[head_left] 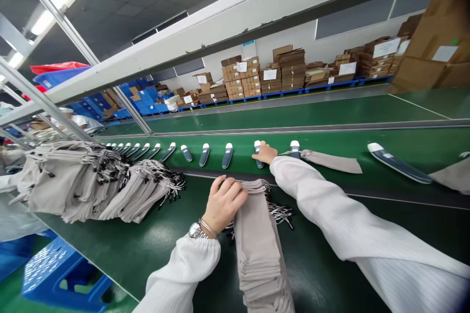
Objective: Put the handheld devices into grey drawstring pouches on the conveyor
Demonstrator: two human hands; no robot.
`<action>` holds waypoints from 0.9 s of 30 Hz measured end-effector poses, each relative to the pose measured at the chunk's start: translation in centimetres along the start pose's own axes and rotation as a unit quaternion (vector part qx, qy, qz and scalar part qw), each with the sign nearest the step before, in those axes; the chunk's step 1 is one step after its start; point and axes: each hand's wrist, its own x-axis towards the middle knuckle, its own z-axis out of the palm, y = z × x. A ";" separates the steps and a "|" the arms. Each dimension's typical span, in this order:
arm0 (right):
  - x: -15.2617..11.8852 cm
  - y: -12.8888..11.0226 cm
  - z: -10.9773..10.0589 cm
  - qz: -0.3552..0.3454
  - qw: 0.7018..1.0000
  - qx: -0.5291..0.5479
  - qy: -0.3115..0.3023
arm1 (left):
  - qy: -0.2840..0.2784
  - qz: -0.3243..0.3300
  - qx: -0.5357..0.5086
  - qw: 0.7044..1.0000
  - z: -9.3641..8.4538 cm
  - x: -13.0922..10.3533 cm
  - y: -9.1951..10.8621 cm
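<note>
A stack of folded grey drawstring bags (259, 249) lies in front of me on the green table. My left hand (224, 201) rests at the top left edge of this stack, its fingers curled over the bags. My right hand (266, 152) reaches over to the belt, its fingers closed around a dark blue device with a white end (258, 146). Just right of it, another such device (294, 145) lies beside a single grey bag (332, 161). More of these devices (227, 155) form a row toward the left.
Large heaps of grey bags (81, 181) with black-tipped cords cover the table's left part. A bigger device (400, 162) lies on the belt at right. A white beam (205, 24) crosses above. A blue stool (62, 274) stands lower left. Cartons line the far wall.
</note>
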 end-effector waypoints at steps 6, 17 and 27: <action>-1.2 0.8 -0.9 -0.015 0.987 0.160 0.006 | -0.012 0.060 -0.041 0.997 -0.7 0.8 -1.2; -14.3 -0.6 -7.4 -0.213 0.848 0.484 0.031 | -0.049 0.021 -0.161 0.985 -2.0 2.5 -1.1; -16.1 -1.3 -6.2 -0.300 0.835 0.459 0.046 | -0.095 -0.049 -0.304 0.947 -4.5 3.9 -0.5</action>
